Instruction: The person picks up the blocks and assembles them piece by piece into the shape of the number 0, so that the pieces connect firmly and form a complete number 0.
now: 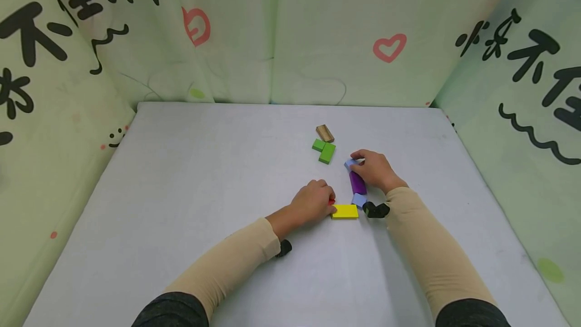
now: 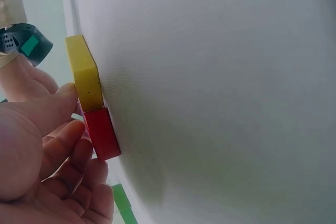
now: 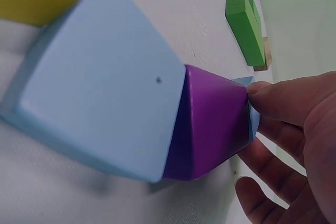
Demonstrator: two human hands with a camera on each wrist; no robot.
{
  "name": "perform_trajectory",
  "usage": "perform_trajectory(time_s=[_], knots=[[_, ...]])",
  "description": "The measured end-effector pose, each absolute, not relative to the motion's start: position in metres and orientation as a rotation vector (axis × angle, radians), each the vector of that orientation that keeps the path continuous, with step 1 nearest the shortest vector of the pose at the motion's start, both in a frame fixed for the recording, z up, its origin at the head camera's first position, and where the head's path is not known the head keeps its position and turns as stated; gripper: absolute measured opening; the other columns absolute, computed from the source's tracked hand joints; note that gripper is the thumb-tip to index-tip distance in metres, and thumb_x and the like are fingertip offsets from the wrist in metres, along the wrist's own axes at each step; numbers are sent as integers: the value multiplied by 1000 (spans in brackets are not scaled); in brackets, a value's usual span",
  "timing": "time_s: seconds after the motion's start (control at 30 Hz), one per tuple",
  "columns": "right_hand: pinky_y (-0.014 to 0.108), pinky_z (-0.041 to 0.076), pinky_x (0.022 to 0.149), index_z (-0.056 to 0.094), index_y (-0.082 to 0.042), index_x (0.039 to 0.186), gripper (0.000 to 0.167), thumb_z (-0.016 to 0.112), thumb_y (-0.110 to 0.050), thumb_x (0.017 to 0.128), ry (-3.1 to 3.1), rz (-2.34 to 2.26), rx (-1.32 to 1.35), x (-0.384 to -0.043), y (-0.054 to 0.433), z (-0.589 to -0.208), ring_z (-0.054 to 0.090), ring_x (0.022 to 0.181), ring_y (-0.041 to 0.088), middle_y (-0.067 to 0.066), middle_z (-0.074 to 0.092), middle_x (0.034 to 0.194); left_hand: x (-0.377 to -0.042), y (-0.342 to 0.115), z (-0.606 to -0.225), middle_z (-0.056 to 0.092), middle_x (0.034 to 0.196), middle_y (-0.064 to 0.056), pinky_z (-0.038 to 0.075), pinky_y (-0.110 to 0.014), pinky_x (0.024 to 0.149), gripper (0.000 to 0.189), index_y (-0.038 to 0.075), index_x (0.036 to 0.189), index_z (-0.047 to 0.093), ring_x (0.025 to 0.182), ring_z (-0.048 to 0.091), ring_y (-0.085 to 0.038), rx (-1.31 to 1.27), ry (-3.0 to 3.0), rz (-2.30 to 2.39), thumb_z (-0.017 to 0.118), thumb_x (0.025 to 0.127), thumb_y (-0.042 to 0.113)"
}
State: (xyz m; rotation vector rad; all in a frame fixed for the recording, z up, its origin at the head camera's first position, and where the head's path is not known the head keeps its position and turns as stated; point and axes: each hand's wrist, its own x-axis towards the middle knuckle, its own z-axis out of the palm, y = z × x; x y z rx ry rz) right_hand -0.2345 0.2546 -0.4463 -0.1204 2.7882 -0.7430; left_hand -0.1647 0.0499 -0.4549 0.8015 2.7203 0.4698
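My right hand (image 1: 374,169) pinches a small light blue block (image 1: 350,163) between thumb and fingers, at the far end of a purple block (image 1: 357,183). A second light blue block (image 3: 105,82) joins the purple one's near end. Left of that lies a yellow rectangular block (image 1: 346,211), touching it at the corner. My left hand (image 1: 312,201) bends its fingers about a red block (image 2: 102,134), set end to end with the yellow one, and its thumb lies against the yellow block. From above, most of the red block is hidden under the left hand.
Two green blocks (image 1: 326,153) touch each other farther back on the white table (image 1: 204,165), with a brown wooden block (image 1: 325,133) just behind them. Pale green printed curtains (image 1: 317,29) enclose the table at the back and both sides. A dark wrist device (image 1: 375,210) hangs at the right wrist.
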Motion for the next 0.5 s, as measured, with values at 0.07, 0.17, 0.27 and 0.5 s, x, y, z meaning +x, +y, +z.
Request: perform_trajectory(time_s=[0.07, 0.17, 0.27, 0.5], knots=[[50, 47, 97, 55, 2, 136, 42, 56, -18, 100, 2789, -742, -124, -234, 255, -446, 59, 114, 38, 25, 60, 128, -165, 50, -454, 58, 98, 1, 46, -21, 75, 31, 13, 115, 71, 89, 50, -15, 805, 2719, 470, 73, 93, 35], [50, 47, 97, 55, 2, 136, 42, 56, -18, 100, 2787, -736, -123, -235, 254, -446, 59, 114, 38, 25, 60, 129, -165, 50, -454, 58, 99, 0, 46, -21, 76, 32, 13, 116, 71, 89, 50, -15, 808, 2714, 473, 72, 94, 35], [50, 47, 97, 54, 2, 137, 42, 56, -18, 100, 2779, -732, -112, -235, 254, -446, 59, 114, 38, 25, 60, 129, -165, 50, -454, 58, 99, 0, 46, -21, 76, 31, 13, 116, 71, 89, 50, -15, 799, 2712, 471, 72, 93, 35], [51, 47, 97, 54, 2, 137, 43, 55, -18, 100, 2776, -734, -111, -234, 254, -445, 58, 113, 38, 26, 60, 129, -164, 49, -453, 59, 98, 0, 46, -21, 76, 31, 12, 115, 71, 88, 51, -15, 801, 2715, 473, 73, 93, 34]])
